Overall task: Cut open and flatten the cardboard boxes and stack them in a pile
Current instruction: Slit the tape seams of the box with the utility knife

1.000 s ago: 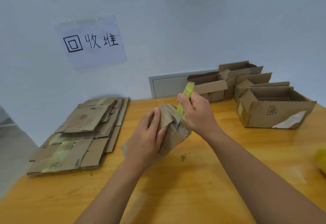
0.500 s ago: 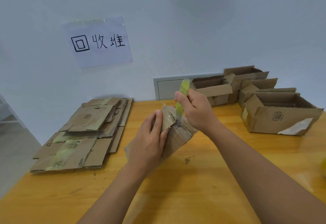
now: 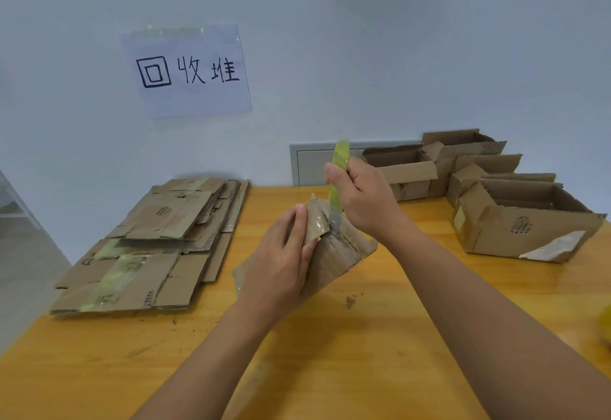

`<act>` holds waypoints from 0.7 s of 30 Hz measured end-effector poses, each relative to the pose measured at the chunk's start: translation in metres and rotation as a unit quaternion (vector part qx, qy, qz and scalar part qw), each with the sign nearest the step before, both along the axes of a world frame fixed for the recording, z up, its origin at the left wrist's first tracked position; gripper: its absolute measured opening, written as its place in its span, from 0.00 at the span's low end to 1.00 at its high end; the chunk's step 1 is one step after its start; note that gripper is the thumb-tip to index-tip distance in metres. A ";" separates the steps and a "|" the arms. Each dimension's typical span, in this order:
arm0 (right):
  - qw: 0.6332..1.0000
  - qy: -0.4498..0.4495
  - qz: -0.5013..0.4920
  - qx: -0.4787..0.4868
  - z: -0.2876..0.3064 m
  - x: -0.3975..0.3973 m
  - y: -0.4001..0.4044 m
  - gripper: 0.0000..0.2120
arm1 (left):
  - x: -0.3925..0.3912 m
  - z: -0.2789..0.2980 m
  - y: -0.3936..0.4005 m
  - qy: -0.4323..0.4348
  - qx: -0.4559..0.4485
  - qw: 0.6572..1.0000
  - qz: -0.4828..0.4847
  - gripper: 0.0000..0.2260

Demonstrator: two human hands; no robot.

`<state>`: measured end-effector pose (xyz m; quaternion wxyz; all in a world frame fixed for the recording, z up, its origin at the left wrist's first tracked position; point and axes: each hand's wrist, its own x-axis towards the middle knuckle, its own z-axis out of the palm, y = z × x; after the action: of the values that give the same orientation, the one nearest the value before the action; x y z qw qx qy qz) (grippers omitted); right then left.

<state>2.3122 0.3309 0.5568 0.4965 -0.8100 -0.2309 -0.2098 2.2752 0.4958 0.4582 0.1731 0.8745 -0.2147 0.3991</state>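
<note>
While the left hand (image 3: 281,260) wraps fingers and thumb around a crumpled cardboard box (image 3: 334,251) at mid-table (image 3: 363,353), I see the right hand (image 3: 363,198) fisted on a yellow-green knife (image 3: 338,184), blade down into the box's taped top. Flattened pile (image 3: 148,247) lies to the left, under a wall sign (image 3: 188,70). Open boxes (image 3: 522,221) stand to the right.
</note>
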 end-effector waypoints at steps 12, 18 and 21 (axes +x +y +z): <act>0.999 0.027 -0.018 0.031 0.025 0.026 0.021 0.19 | 0.000 0.003 0.004 -0.009 -0.014 1.000 0.014 0.23; 0.976 0.033 0.005 0.215 -0.010 -0.004 -0.010 0.12 | 0.006 0.029 0.020 0.046 -0.075 0.996 -0.005 0.19; 0.987 0.049 0.016 0.149 -0.046 -0.014 -0.017 0.15 | 0.016 0.043 0.022 0.027 -0.099 0.995 0.006 0.09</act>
<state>2.2985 0.3137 0.5103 0.6258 -0.7326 -0.1850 -0.1937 2.2910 0.5179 0.5015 0.2619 0.8647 -0.1639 0.3961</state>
